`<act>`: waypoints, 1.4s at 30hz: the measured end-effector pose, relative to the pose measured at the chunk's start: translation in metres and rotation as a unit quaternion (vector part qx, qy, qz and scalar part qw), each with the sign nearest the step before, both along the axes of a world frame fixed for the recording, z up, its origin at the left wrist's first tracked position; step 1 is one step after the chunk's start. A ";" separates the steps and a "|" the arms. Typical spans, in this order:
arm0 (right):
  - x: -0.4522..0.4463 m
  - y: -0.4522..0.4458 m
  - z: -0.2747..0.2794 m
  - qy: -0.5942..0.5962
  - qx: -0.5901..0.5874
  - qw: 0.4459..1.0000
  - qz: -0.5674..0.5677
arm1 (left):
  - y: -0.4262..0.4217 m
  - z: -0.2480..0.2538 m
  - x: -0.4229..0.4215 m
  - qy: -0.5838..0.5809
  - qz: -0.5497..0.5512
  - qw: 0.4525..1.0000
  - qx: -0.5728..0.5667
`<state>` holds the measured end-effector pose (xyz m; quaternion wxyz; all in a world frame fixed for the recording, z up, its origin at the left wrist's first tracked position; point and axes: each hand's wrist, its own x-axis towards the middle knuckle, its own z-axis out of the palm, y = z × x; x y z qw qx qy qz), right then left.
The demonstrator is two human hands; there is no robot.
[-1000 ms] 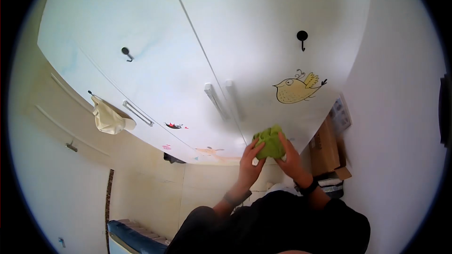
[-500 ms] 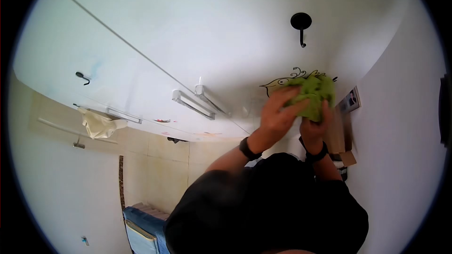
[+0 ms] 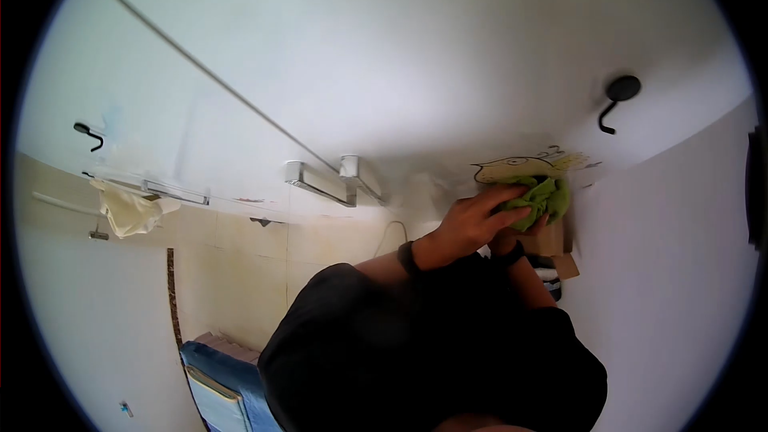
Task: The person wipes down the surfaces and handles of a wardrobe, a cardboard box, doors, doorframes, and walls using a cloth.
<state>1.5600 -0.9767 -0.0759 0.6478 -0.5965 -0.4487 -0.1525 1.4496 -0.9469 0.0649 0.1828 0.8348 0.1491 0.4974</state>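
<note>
A crumpled green cloth (image 3: 546,198) is bunched between my two hands, close to a white cabinet door (image 3: 416,56). My left hand (image 3: 478,220) grips it from the left, fingers bent over its side. From below, my right hand (image 3: 528,232) holds the same cloth, partly hidden behind it and behind my left hand. Just above the cloth, a black line drawing with a yellowish fill (image 3: 516,166) shows on the door. Whether the cloth touches the door I cannot tell.
Two silver handles (image 3: 320,188) flank the door seam. A black hook (image 3: 622,90) sits at upper right, another (image 3: 88,132) at left. A cream bag (image 3: 132,212) hangs at left. Low at right is a cardboard box (image 3: 565,264); a blue padded seat (image 3: 228,388) stands lower left.
Both hands have moved down with the green cloth, baring more of the drawing above it. The camera view has shifted, so the right hook appears lower and farther right.
</note>
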 end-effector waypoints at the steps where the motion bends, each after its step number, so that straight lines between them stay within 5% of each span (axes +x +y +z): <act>1: -0.004 0.001 -0.002 -0.001 -0.006 1.000 -0.001 | 0.001 -0.002 -0.004 -0.003 0.005 1.000 0.002; 12: -0.089 0.001 -0.038 -0.046 -0.230 0.967 -0.100 | 0.009 0.018 -0.094 0.048 -0.023 0.997 -0.053; 16: -0.139 -0.005 -0.011 0.084 -0.115 0.990 -0.025 | 0.021 0.027 -0.144 -0.009 -0.062 0.998 -0.010; 19: -0.198 -0.005 0.060 0.106 0.051 0.991 0.072 | 0.018 0.036 -0.195 -0.050 -0.089 0.995 0.017; 25: -0.265 0.028 0.069 -0.148 0.032 0.986 0.075 | 0.034 0.021 -0.295 -0.012 0.034 0.998 -0.047; 32: -0.347 0.076 0.035 -0.242 0.068 0.955 0.160 | 0.041 -0.013 -0.390 0.020 0.149 0.987 -0.056; 33: -0.366 0.084 0.049 -0.215 0.130 0.950 0.187 | 0.041 -0.019 -0.404 0.009 0.167 0.984 -0.060; 42: -0.476 0.102 0.150 -0.178 0.059 0.916 0.354 | 0.051 0.001 -0.492 -0.139 0.320 0.936 -0.044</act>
